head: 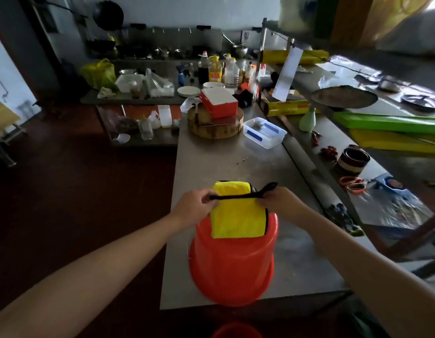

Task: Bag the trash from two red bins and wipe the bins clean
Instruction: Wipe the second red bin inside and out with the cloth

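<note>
A red bin (232, 264) stands upside down on the steel table (211, 162), near its front edge. A yellow cloth (236, 215) with a black edge lies over the bin's upturned bottom. My left hand (194, 208) pinches the cloth's black edge at the left. My right hand (277, 200) pinches the same edge at the right, where a black loop sticks up. Between the hands the edge is stretched taut. The rim of a second red bin (236, 331) shows at the bottom of the view, below the table.
Further along the table sit a clear plastic box (265, 132), a round wooden chopping block (215, 125) and a red-and-white box (218, 102). Bottles and plates crowd the far counter. A steel shelf (357, 147) with bowls and rolls runs along the right. Dark floor lies left.
</note>
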`<state>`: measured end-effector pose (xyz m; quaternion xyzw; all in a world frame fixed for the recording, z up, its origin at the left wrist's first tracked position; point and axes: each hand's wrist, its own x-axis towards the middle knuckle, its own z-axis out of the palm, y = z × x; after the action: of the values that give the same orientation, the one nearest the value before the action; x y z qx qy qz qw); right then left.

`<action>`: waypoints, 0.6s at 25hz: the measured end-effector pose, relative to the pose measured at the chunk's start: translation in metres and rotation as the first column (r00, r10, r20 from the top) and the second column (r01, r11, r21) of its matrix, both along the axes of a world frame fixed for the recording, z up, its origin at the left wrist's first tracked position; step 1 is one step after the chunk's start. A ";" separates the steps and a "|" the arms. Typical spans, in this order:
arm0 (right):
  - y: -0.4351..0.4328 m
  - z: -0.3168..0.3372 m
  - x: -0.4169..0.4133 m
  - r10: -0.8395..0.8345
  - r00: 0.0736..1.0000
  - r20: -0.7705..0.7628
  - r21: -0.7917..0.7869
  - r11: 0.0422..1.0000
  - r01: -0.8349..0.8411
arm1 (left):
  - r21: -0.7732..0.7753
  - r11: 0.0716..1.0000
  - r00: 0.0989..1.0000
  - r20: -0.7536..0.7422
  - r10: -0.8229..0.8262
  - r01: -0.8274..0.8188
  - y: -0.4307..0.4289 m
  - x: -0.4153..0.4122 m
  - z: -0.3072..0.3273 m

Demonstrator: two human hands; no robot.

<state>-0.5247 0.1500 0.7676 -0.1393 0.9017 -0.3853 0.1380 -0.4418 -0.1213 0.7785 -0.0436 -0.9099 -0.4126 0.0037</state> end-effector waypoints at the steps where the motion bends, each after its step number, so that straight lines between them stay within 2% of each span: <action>1: -0.007 0.001 -0.014 -0.051 0.999 0.009 -0.013 0.999 0.051 | -0.021 1.000 1.000 -0.011 0.014 -0.014 -0.002 -0.021 0.000; 5: -0.033 0.002 -0.070 -0.208 0.978 0.026 -0.068 0.976 0.209 | -0.038 0.998 0.997 -0.062 0.054 -0.056 -0.010 -0.108 -0.008; 9: -0.049 -0.018 -0.128 -0.424 0.902 0.075 -0.136 0.892 0.431 | -0.114 0.991 0.996 -0.065 0.061 -0.068 -0.014 -0.185 -0.024; 11: -0.055 -0.031 -0.141 -0.425 0.904 0.051 -0.035 0.903 0.427 | -0.205 0.976 0.997 -0.045 0.065 -0.073 -0.010 -0.200 -0.036; 12: -0.055 -0.040 -0.145 -0.398 0.917 0.014 0.070 0.916 0.396 | -0.284 0.957 0.995 -0.098 0.025 -0.052 -0.007 -0.199 -0.043; 14: -0.049 -0.056 -0.140 -0.308 0.942 -0.133 0.237 0.913 0.332 | -0.375 0.926 0.944 -0.285 -0.166 0.049 -0.002 -0.180 -0.057; 15: -0.044 -0.062 -0.132 -0.240 0.942 -0.233 0.233 0.927 0.293 | -0.389 0.912 0.897 -0.346 -0.275 0.129 0.001 -0.163 -0.063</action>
<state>-0.6563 0.1057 0.7059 -0.0334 0.9648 -0.2608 0.0099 -0.6045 -0.1204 0.7156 -0.2214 -0.9400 -0.2219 0.1349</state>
